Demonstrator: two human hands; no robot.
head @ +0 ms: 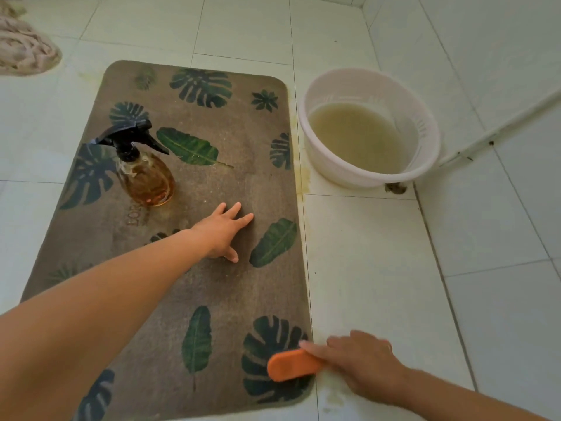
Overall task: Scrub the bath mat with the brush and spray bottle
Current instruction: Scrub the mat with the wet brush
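Nearest, the right hand [361, 363] is gripping the orange brush [293, 366] with fingers closed on its end, at the near right corner of the mat [212, 287]. The brush looks light and stiff. Farther, the left hand [223, 232] is pressing flat, fingers apart, on the soft, probably wet mat lying on the tiled floor [379, 268]. Beyond, the spray bottle [145, 174] is standing upright on the mat; best taken by its neck. The basin [368, 129] is sitting beside the mat.

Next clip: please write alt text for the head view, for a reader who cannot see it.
A person's right hand holds an orange brush on the near corner of a brown leaf-print bath mat, while the left hand presses flat mid-mat. An amber spray bottle stands on the mat; a basin of murky water sits on the tiled floor beside it.
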